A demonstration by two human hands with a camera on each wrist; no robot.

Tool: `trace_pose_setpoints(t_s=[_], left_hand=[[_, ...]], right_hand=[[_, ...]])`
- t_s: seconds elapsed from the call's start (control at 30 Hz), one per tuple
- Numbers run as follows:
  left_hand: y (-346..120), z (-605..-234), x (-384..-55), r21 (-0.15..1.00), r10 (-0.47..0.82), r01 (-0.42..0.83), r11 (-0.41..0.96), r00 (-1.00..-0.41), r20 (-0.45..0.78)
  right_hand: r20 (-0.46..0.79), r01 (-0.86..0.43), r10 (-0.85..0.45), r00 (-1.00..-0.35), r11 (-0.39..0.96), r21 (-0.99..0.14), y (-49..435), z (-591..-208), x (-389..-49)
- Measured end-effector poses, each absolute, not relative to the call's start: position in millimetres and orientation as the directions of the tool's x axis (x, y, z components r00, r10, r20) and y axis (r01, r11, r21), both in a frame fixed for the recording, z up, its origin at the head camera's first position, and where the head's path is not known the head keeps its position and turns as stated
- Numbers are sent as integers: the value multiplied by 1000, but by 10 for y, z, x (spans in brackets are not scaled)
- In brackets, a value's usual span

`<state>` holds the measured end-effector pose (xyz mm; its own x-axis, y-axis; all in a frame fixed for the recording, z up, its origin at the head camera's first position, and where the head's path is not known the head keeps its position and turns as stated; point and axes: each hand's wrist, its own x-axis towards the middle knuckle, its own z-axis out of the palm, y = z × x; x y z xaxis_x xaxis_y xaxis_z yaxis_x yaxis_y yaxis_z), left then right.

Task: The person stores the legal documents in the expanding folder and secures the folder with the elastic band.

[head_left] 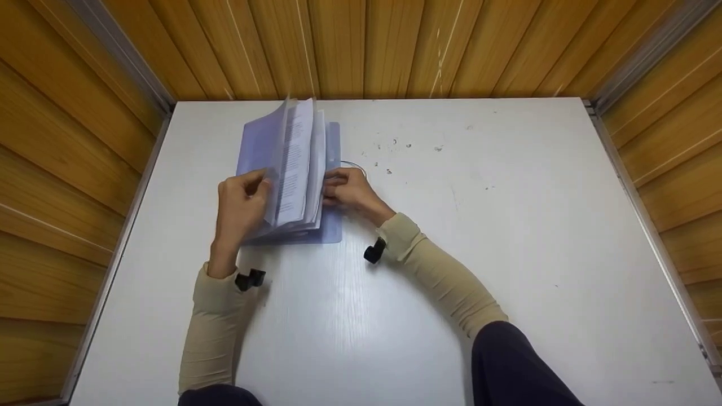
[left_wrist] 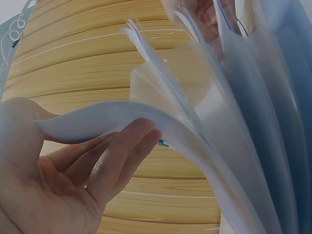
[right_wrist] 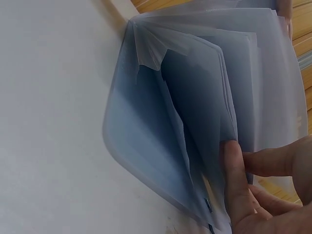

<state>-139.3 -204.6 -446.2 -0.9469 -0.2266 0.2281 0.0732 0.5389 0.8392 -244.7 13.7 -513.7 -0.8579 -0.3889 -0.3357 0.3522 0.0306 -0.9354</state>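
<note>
A translucent blue folder [head_left: 258,141] lies open on the table, its clear plastic sleeves [right_wrist: 239,83] standing up and fanned apart. Printed sheets [head_left: 296,163] show inside some sleeves. My left hand [head_left: 240,208] pinches the edge of a leaf on the folder's left side; in the left wrist view, that leaf [left_wrist: 117,117] bends between thumb and fingers. On the opposite side, my right hand [head_left: 351,189] grips the edges of several sleeves between thumb and fingers, above the blue back cover [right_wrist: 131,122]. A thin dark cord [head_left: 355,164] loops out beside the right hand.
The white table [head_left: 451,270] carries small dark marks [head_left: 389,171] to the right of the folder. Wood-look panels [head_left: 395,51] enclose the table at the back and both sides. A black wrist mount [head_left: 251,279] sits on the left sleeve, another [head_left: 374,251] on the right.
</note>
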Motion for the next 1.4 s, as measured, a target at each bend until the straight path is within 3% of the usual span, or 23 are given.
trace_pose_setpoints(t_s=[0.6, 0.87, 1.4], left_hand=[[-1955, -4487, -1406, 827, -217, 70, 557, -950, 227], [-1811, -4564, -1423, 788, -149, 113, 605, -956, 252], [-1620, -4663, -1447, 744, -112, 123, 657, -960, 257]], right_hand=[[-306, 315, -419, -855, 49, -948, 414, -5128, -2403], [-269, 267, -430, -862, 66, -961, 536, -5120, -2391], [-129, 20, -394, -910, 271, -962, 788, -5088, -2463]])
